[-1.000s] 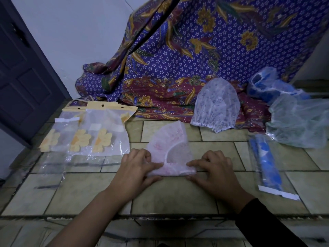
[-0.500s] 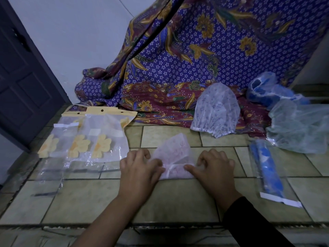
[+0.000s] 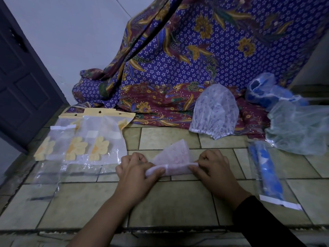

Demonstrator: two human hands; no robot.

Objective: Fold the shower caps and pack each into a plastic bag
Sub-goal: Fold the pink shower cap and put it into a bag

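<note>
Pink shower cap (image 3: 175, 157): thin matt plastic, crinkly. Bags (image 3: 85, 139): clear glossy film (paper-looking headers, probably). Floor tiles (image 3: 174, 202): smooth, dull. Backdrop cloth (image 3: 204, 56): printed fabric.

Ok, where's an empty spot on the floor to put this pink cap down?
Bare tiles lie nearer you than the pink cap. Another free patch sits between the bags and the white cap. The right is crowded: packed blue cap, green cap.
</note>
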